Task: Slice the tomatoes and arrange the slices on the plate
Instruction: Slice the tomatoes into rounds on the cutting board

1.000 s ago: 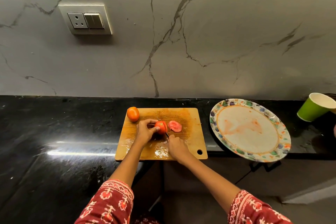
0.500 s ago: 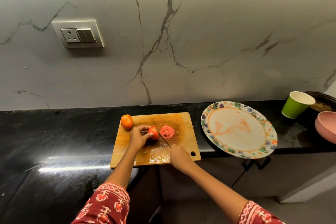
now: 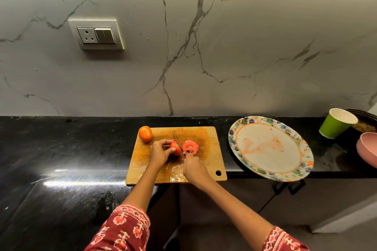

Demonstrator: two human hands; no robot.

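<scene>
While the left hand point(image 3: 161, 152) pinches the cut red tomato point(image 3: 175, 148) on the wooden cutting board point(image 3: 206, 138), the right hand point(image 3: 193, 166), gripping the thin-bladed knife point(image 3: 177, 144), has started another slice. Cut slices point(image 3: 190, 147) lie beside it; none has reached the floral-rimmed plate point(image 3: 271, 173) yet.

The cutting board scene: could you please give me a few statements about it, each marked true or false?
1. The left hand holds the tomato being cut. True.
2. The right hand holds the knife. True.
3. Tomato slices already lie on the plate. False: it carries only reddish smears; the cut slices lie on the cutting board.
4. The whole tomato sits in the green cup. False: it rests at the board's far left corner.
</scene>
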